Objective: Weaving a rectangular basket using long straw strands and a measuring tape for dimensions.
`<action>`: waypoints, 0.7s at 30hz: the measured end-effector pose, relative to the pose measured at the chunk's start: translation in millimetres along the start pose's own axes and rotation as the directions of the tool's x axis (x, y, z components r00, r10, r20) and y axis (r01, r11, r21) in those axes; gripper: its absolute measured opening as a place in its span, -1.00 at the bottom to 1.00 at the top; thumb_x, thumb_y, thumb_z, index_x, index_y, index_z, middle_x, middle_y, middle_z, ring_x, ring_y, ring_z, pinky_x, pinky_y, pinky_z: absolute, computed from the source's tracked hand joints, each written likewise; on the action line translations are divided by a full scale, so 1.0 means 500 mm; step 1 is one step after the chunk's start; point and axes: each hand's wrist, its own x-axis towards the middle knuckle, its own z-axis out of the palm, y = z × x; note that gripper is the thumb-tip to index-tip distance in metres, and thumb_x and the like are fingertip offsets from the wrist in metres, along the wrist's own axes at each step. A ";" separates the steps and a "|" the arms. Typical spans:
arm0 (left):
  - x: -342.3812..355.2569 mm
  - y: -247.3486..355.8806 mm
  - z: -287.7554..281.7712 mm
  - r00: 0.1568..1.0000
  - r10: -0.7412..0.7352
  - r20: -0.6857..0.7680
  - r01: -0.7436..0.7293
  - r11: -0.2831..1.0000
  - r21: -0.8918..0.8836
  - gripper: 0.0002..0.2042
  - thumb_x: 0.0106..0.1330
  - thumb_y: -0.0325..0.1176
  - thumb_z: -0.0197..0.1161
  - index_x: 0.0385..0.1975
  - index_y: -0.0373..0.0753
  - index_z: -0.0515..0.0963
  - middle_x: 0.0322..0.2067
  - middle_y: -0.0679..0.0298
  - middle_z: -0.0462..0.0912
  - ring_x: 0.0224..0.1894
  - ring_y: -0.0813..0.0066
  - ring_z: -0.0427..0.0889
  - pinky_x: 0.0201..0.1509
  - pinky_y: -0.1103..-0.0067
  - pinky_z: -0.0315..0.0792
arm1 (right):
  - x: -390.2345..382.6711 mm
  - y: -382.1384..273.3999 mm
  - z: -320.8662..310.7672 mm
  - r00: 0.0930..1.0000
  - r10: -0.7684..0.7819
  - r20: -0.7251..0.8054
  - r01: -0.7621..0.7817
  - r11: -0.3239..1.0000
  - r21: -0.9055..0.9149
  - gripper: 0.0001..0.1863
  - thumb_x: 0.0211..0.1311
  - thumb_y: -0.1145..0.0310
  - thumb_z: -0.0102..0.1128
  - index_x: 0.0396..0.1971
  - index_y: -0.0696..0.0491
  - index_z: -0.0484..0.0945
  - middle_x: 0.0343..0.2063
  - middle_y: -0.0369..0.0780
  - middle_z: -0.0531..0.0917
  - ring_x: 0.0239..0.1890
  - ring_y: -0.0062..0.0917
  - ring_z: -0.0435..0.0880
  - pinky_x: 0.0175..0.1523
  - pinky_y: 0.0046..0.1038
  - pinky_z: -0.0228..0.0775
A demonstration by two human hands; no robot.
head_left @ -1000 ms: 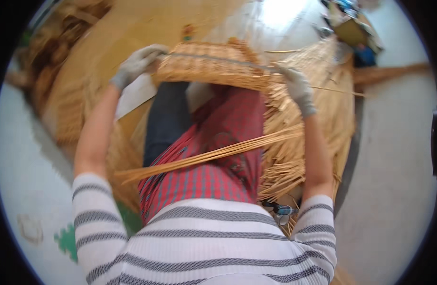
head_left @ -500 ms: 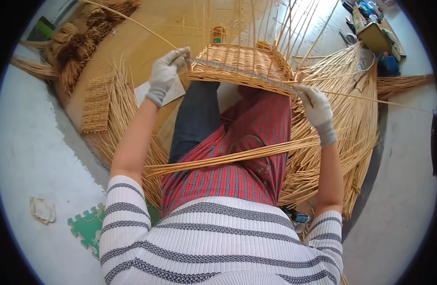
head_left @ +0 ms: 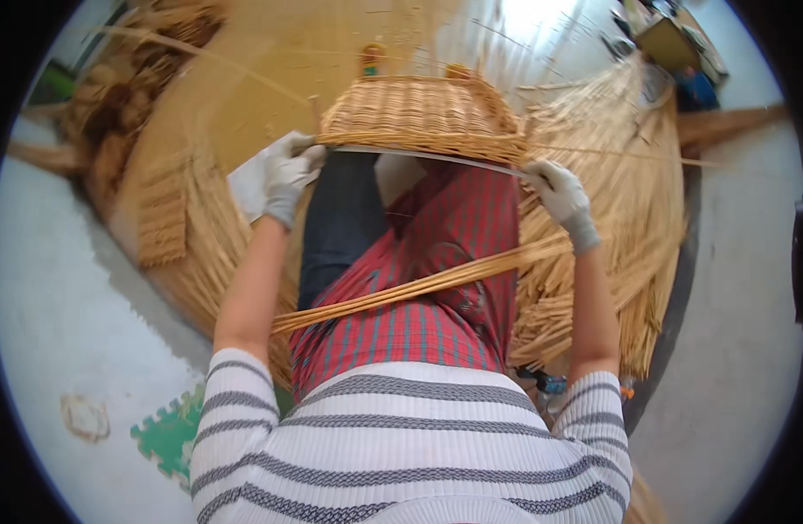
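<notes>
A thin pale strip (head_left: 419, 155) is stretched between my two gloved hands, along the near edge of a woven wicker basket (head_left: 419, 106). My left hand (head_left: 291, 173), in a white glove with a grey cuff, pinches the strip's left end by the basket's near left corner. At the near right corner my right hand (head_left: 560, 196), gloved alike, has its fingers closed on the other end. Motion blur hides any markings on the strip. The basket tilts beyond my knees, with long stakes rising from it, blurred.
Several long canes (head_left: 419, 286) lie across the red checked cloth (head_left: 397, 336) on my lap. A large fan of loose canes (head_left: 607, 218) spreads at right. At left are a woven panel (head_left: 163, 214) and cane bundles (head_left: 113, 131). A green foam mat (head_left: 170, 437) lies lower left.
Both hands have lowered the strip toward me, from across the basket to just below its near edge. My left hand moved most. The whole view has shifted slightly and blurred.
</notes>
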 end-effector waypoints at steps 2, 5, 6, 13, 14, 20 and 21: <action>0.004 -0.006 0.003 1.000 -0.003 0.008 0.003 1.000 -0.031 -0.73 0.42 -0.57 0.43 0.07 -0.40 0.65 -0.08 0.12 0.79 -0.10 0.40 0.80 -0.06 0.52 0.75 | 0.005 0.015 0.000 0.997 0.070 -0.027 -0.074 0.985 -0.157 -0.72 0.48 0.19 0.34 -0.03 0.08 0.71 -0.22 -0.13 0.78 -0.15 -0.32 0.77 0.02 -0.27 0.58; 0.001 -0.002 0.003 0.999 -0.017 -0.038 0.012 0.993 -0.115 -0.73 0.41 -0.54 0.46 0.04 -0.48 0.67 -0.17 0.11 0.81 -0.23 0.41 0.81 -0.15 0.56 0.76 | 0.018 0.033 0.005 0.979 0.202 -0.029 -0.203 0.974 -0.095 -0.65 0.46 0.08 0.35 -0.02 0.04 0.68 -0.21 -0.13 0.80 -0.14 -0.29 0.78 0.03 -0.27 0.59; -0.001 0.001 0.003 0.999 -0.016 -0.044 0.011 0.995 -0.101 -0.72 0.41 -0.54 0.46 0.06 -0.48 0.67 -0.17 0.11 0.81 -0.23 0.41 0.82 -0.15 0.56 0.77 | 0.021 0.037 0.007 0.974 0.221 -0.038 -0.224 0.970 -0.097 -0.65 0.45 0.07 0.35 0.00 0.02 0.67 -0.21 -0.13 0.80 -0.14 -0.31 0.78 0.03 -0.28 0.60; -0.007 0.014 -0.004 0.996 -0.076 -0.053 0.072 0.995 -0.072 -0.74 0.43 -0.54 0.44 0.06 -0.45 0.69 -0.17 0.10 0.81 -0.25 0.41 0.82 -0.14 0.55 0.81 | 0.026 0.040 0.014 0.989 0.143 -0.039 -0.146 0.986 -0.085 -0.73 0.49 0.21 0.30 0.04 -0.01 0.72 -0.14 -0.20 0.81 -0.10 -0.37 0.80 0.10 -0.34 0.64; -0.006 0.012 -0.005 0.995 -0.092 -0.041 0.088 0.991 -0.103 -0.75 0.44 -0.54 0.43 0.05 -0.46 0.70 -0.18 0.10 0.81 -0.24 0.39 0.83 -0.12 0.54 0.82 | 0.025 0.039 0.013 0.992 0.110 -0.062 -0.114 0.991 -0.066 -0.74 0.49 0.24 0.29 0.05 -0.01 0.73 -0.12 -0.19 0.81 -0.08 -0.37 0.80 0.12 -0.35 0.64; -0.001 0.004 -0.008 0.992 -0.106 -0.068 0.099 0.990 -0.100 -0.76 0.44 -0.53 0.44 0.05 -0.46 0.69 -0.18 0.09 0.80 -0.23 0.35 0.84 -0.10 0.51 0.83 | 0.028 0.042 0.011 0.991 0.120 -0.056 -0.125 0.985 -0.115 -0.73 0.50 0.30 0.25 0.09 0.00 0.73 -0.02 -0.17 0.81 0.06 -0.34 0.79 0.22 -0.36 0.61; 0.000 0.004 -0.009 0.995 -0.085 -0.059 0.081 0.994 -0.078 -0.76 0.44 -0.53 0.44 0.05 -0.45 0.69 -0.18 0.09 0.80 -0.23 0.35 0.84 -0.10 0.51 0.83 | 0.030 0.043 0.012 0.993 0.105 -0.055 -0.111 0.986 -0.121 -0.73 0.51 0.30 0.24 0.09 0.00 0.73 -0.02 -0.17 0.81 0.08 -0.33 0.78 0.23 -0.35 0.61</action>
